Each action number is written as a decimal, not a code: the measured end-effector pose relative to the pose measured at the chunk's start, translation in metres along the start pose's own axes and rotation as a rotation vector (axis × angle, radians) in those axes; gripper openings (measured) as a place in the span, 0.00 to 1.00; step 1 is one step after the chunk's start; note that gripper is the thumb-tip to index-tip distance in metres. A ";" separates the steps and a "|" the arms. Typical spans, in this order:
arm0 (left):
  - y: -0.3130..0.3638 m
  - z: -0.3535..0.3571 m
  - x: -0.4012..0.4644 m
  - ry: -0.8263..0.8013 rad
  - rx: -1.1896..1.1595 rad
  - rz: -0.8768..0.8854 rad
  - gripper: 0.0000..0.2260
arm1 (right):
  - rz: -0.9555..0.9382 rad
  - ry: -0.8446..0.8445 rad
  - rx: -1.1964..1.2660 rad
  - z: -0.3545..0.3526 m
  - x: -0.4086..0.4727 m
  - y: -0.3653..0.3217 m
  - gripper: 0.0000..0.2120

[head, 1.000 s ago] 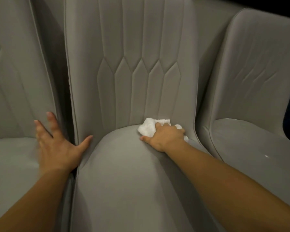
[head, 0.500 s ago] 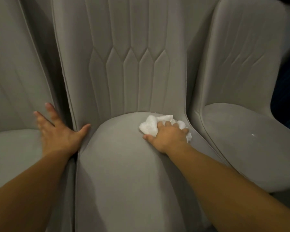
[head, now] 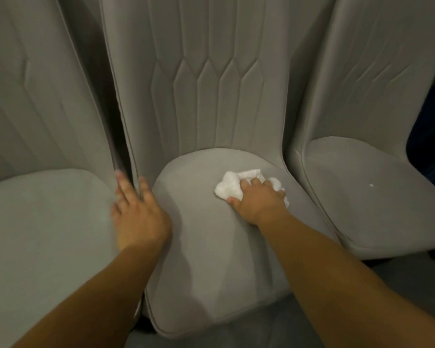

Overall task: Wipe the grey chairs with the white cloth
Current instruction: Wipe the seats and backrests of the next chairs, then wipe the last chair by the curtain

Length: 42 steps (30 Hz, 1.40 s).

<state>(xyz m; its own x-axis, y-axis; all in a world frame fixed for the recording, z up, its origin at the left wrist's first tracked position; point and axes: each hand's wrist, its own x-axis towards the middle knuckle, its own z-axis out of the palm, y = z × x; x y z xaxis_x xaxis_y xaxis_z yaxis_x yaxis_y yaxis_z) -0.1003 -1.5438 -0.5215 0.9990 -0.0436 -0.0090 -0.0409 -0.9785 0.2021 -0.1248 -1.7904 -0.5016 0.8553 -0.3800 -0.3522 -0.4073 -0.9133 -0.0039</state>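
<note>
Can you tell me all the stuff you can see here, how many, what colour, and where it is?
grey chairs: three, grey, side by side; left chair, middle chair, right chair
white cloth: one, white, bunched on the back part of the middle chair's seat, towards its right side
white speck: one, white, on the right chair's seat
left hand: one, fingers straight, resting at the gap between the left and middle chairs
right hand: one, fingers curled on the white cloth, pressing it to the seat

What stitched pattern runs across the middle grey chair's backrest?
The middle grey chair's backrest has vertical quilted channels meeting in a row of elongated pointed hexagon panels, seen in the head view.
</note>
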 end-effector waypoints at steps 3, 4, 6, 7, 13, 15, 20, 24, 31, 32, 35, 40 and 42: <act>0.021 -0.014 -0.035 0.192 -0.091 0.422 0.33 | 0.016 -0.062 0.002 0.003 -0.020 0.002 0.39; 0.027 -0.019 -0.048 0.135 -0.059 0.544 0.31 | 0.012 -0.077 0.002 0.004 -0.029 0.002 0.39; 0.032 -0.023 -0.074 -0.069 0.070 0.588 0.31 | 0.001 -0.117 0.001 0.005 -0.045 0.003 0.38; 0.032 -0.027 -0.088 -0.150 0.122 0.523 0.33 | -0.006 -0.139 -0.005 0.004 -0.053 0.006 0.38; -0.002 -0.061 -0.154 -0.272 0.238 0.367 0.39 | 0.012 -0.332 0.058 -0.027 -0.117 0.025 0.31; -0.015 -0.088 -0.163 -0.277 0.268 0.345 0.39 | 0.031 -0.346 0.063 -0.035 -0.146 0.036 0.31; -0.030 -0.169 -0.174 -0.277 0.367 0.406 0.39 | 0.078 -0.362 0.060 -0.075 -0.199 0.061 0.34; -0.014 -0.231 -0.169 -0.283 0.404 0.447 0.40 | 0.102 -0.256 0.120 -0.135 -0.231 0.072 0.32; 0.068 -0.288 -0.158 -0.294 0.414 0.561 0.40 | 0.110 -0.164 0.129 -0.224 -0.233 0.100 0.31; 0.083 -0.290 -0.157 -0.290 0.409 0.566 0.40 | 0.110 -0.163 0.127 -0.232 -0.228 0.108 0.31; 0.131 -0.287 -0.157 -0.280 0.402 0.592 0.40 | 0.115 -0.149 0.130 -0.249 -0.210 0.141 0.33; 0.219 -0.268 -0.142 -0.281 0.439 0.585 0.40 | 0.104 -0.137 0.090 -0.265 -0.156 0.220 0.33; 0.259 -0.253 -0.127 -0.275 0.427 0.524 0.41 | 0.060 -0.130 0.093 -0.271 -0.126 0.256 0.33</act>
<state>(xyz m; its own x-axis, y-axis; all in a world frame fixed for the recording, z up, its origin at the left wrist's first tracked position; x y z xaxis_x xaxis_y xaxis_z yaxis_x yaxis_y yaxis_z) -0.2332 -1.7407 -0.2199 0.8080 -0.5222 -0.2727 -0.5722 -0.8059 -0.1522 -0.2499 -2.0164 -0.2049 0.7826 -0.4057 -0.4721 -0.4895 -0.8696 -0.0641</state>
